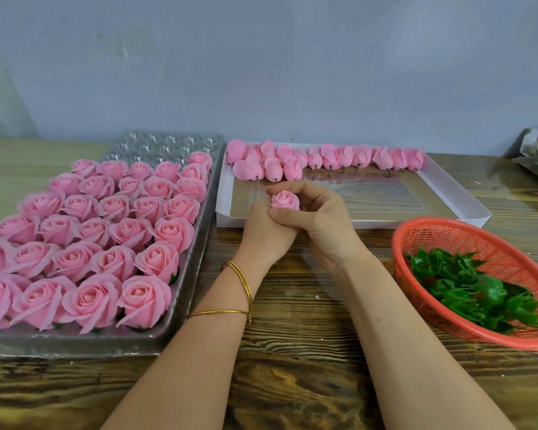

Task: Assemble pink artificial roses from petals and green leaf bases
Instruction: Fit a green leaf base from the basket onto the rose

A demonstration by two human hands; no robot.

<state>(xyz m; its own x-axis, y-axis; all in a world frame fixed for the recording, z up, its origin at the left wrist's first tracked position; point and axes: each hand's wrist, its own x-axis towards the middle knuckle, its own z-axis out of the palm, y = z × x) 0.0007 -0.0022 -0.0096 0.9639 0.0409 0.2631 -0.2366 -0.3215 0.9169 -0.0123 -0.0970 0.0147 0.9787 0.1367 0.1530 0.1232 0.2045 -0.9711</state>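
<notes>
Just above centre frame, over the bench [305,336], pinching one small pink rose [284,200]: left grip [267,226] curled beneath, right grip [319,218] wrapped round its side. Could crease soft matte petals if squeezed hard, or seat crooked. Glossy, spiky leaf bases [466,287] heaped in red mesh basket [479,240], lower right.

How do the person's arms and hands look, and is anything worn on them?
Both forearms are bare: no sleeves show, and neither the left hand nor the right hand wears a glove. Two thin gold bangles circle the left wrist. The right arm carries nothing.
</notes>
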